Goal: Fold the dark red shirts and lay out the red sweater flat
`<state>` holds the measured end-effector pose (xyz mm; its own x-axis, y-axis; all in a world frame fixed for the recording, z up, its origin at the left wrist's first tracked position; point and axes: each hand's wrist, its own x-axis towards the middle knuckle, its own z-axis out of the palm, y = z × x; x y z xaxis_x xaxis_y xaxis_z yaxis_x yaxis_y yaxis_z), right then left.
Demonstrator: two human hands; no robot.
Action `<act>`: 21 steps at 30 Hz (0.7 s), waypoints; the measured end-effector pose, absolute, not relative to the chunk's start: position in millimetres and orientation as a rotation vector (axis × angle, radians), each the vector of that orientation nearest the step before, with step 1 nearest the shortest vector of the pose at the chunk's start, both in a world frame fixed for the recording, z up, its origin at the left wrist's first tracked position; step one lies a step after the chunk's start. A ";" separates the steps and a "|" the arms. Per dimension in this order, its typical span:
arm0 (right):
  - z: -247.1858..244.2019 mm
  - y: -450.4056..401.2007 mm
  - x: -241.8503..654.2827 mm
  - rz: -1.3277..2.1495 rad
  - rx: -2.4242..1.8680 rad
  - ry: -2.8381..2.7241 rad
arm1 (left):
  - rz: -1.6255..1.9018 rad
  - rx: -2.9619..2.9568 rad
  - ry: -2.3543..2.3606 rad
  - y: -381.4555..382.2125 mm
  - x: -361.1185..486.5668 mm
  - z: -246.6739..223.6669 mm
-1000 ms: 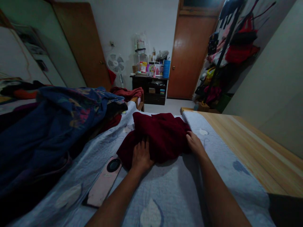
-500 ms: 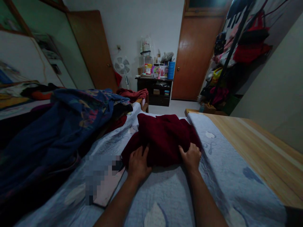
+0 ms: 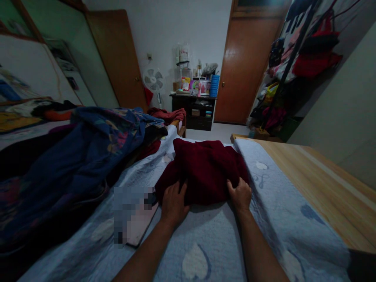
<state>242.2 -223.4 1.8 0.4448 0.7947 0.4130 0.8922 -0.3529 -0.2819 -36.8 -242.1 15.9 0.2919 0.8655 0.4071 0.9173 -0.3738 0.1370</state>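
Note:
A dark red cloth (image 3: 205, 170) lies bunched on a light blue bedspread (image 3: 202, 235) with pale heart shapes. At the cloth's lower left edge is my left hand (image 3: 174, 201), its fingers wrapped into the fabric. My right hand (image 3: 241, 194) grips the lower right edge between thumb and fingers. Left of my left hand lies a flat pinkish object (image 3: 141, 225), partly hidden by pixelation.
A pile of clothes with a blue floral garment (image 3: 79, 152) covers the left side. Along the right runs a bare wooden board (image 3: 317, 176). Farther back stand a fan (image 3: 153, 80), a black cabinet (image 3: 190, 117) and a wooden door (image 3: 243, 66).
The view has shifted slightly, so most things appear a little farther right. Both hands stay at the red cloth, which keeps nearly the same shape.

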 end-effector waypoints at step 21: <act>22.6 -233.2 240.1 -0.006 -2.351 -1.328 | -0.688 -2.412 -1.655 -251.0 -40.5 12.9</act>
